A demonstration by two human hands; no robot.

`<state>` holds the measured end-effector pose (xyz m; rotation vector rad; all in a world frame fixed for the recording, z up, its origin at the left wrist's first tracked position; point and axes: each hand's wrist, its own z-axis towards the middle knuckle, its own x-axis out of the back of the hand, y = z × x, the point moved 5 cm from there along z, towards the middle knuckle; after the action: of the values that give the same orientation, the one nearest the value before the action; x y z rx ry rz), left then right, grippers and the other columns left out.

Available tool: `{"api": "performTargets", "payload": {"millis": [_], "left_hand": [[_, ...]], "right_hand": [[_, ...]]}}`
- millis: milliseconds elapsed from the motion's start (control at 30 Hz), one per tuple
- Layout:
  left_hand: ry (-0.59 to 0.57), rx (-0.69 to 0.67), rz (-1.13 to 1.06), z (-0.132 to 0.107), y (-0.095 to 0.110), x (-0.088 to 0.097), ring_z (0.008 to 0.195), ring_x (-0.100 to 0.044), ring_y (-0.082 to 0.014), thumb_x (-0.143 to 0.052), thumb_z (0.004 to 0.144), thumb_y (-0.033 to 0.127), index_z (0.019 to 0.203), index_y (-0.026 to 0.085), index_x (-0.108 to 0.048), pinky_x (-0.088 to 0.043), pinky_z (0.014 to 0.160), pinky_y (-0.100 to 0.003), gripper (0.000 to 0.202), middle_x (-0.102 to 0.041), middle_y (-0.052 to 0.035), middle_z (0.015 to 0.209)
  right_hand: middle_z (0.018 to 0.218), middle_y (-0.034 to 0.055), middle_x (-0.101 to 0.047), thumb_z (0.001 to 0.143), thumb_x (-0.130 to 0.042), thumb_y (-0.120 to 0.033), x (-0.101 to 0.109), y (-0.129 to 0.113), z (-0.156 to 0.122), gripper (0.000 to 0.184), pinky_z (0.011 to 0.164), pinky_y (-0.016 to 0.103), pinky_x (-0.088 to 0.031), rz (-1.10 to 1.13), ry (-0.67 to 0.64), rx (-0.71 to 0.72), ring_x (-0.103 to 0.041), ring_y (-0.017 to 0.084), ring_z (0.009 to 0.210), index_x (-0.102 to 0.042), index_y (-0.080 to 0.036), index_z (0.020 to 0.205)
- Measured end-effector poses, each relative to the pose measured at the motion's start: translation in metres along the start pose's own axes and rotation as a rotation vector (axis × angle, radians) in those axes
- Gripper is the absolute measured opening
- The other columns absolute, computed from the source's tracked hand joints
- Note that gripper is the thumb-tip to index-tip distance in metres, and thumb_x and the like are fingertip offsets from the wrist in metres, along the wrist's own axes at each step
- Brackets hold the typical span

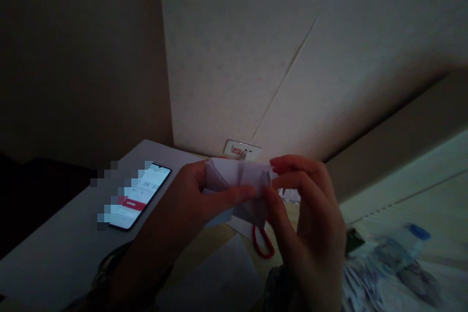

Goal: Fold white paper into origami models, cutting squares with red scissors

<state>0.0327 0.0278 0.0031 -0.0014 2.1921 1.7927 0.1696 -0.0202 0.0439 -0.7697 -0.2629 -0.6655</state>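
Observation:
A folded piece of white paper is held up between my two hands, above the table. My left hand grips it from the left, the thumb lying across its front. At its right edge, my right hand pinches the paper between thumb and fingers. Below the paper, the red loop handle of what looks like scissors shows; the rest of it is hidden. A flat sheet of white paper lies on the table beneath my hands.
At left a lit smartphone rests on a white surface. A wall socket sits low on the wall behind my hands. To the right are a clear plastic bottle with a blue cap and a pile of crumpled or folded papers.

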Motion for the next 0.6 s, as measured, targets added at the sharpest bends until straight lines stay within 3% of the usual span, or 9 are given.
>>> {"api": "performTargets", "payload": {"millis": [200,333,467,600], "left_hand": [[-0.059,-0.064,0.067,-0.001,0.004,-0.003,0.05,-0.059,-0.0067,-0.078,0.062,0.012,0.063,0.022,-0.069,-0.04,0.048,-0.013,0.013,-0.063,0.0103,0.052],[-0.11,-0.165,0.236,0.001,0.008,-0.001,0.057,-0.06,-0.0107,-0.078,0.066,0.022,0.065,0.021,-0.071,-0.043,0.053,-0.017,0.008,-0.067,0.0054,0.061],[-0.066,-0.268,0.356,0.001,0.011,0.005,0.062,-0.063,-0.0135,-0.076,0.071,0.028,0.068,0.023,-0.073,-0.045,0.056,-0.018,0.007,-0.069,0.0039,0.063],[-0.005,-0.307,0.324,-0.002,0.012,0.007,0.065,-0.066,-0.0149,-0.075,0.072,0.027,0.071,0.024,-0.075,-0.049,0.058,-0.019,0.003,-0.072,0.0034,0.068]], "right_hand": [[0.098,0.001,-0.062,0.087,-0.061,-0.014,0.0,0.002,0.001,0.012,0.079,0.03,-0.049,0.034,0.012,-0.003,-0.06,0.017,0.094,-0.06,-0.023,0.079],[0.086,-0.0013,-0.065,0.086,-0.063,-0.01,-0.001,0.006,0.002,0.014,0.068,0.026,-0.05,0.061,-0.053,-0.006,-0.063,0.014,0.08,-0.062,-0.023,0.082],[0.088,-0.0003,-0.066,0.085,-0.065,-0.011,0.0,0.005,0.003,0.012,0.069,0.027,-0.051,0.057,-0.07,0.015,-0.064,0.015,0.081,-0.064,-0.023,0.083],[0.085,0.0001,-0.067,0.085,-0.065,-0.013,0.0,0.005,0.002,0.011,0.066,0.028,-0.051,0.082,-0.052,0.001,-0.064,0.016,0.079,-0.065,-0.023,0.081]]}}
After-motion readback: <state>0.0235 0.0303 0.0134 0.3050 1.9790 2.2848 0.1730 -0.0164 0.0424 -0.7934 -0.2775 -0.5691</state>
